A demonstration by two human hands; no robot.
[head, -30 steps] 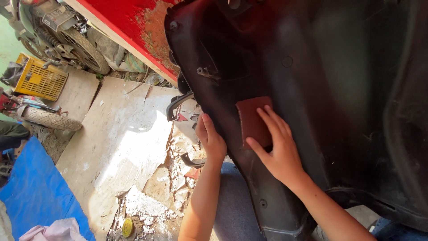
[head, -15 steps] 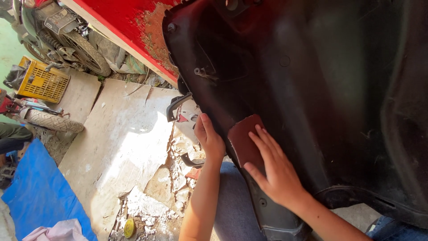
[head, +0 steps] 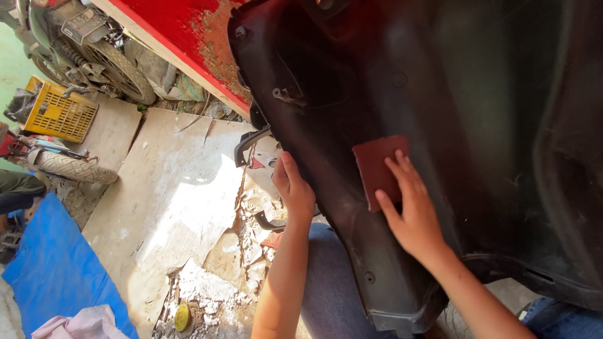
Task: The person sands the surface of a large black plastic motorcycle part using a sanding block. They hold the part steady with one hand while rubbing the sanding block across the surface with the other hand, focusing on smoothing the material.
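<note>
- The right hand [head: 411, 210] lies flat on the big black plastic panel [head: 477, 144], fingers spread a little and pressed onto the lower corner of a reddish-brown sheet of sandpaper [head: 379, 168]; the forearm runs down toward the panel's lower right corner.
- The sandpaper is a small rectangle lying flat against the panel, about midway up its surface, well in from the left edge; the fingertips cover its lower right part.
- The left hand [head: 294, 191] grips the panel's left edge, thumb on the near side and fingers curled round behind it, out of sight; the bare forearm rises straight up from below.
- The person's knees in blue jeans [head: 333, 289] sit under the panel's lower edge.
- A red board [head: 188, 31] with a rusty, flaking patch runs on a slant beyond the panel's upper left corner.
- Left of the panel, on the ground, lies a cracked pale slab [head: 169, 207] with rubble [head: 245, 251] near the left hand and a small yellow round lid [head: 182, 317] below it.
- Far left of the panel: a yellow plastic crate [head: 59, 116], a motorbike wheel [head: 122, 69] above it, a loose tyre [head: 75, 168] and a blue tarp [head: 56, 276] with a pink cloth [head: 81, 325] on it.
</note>
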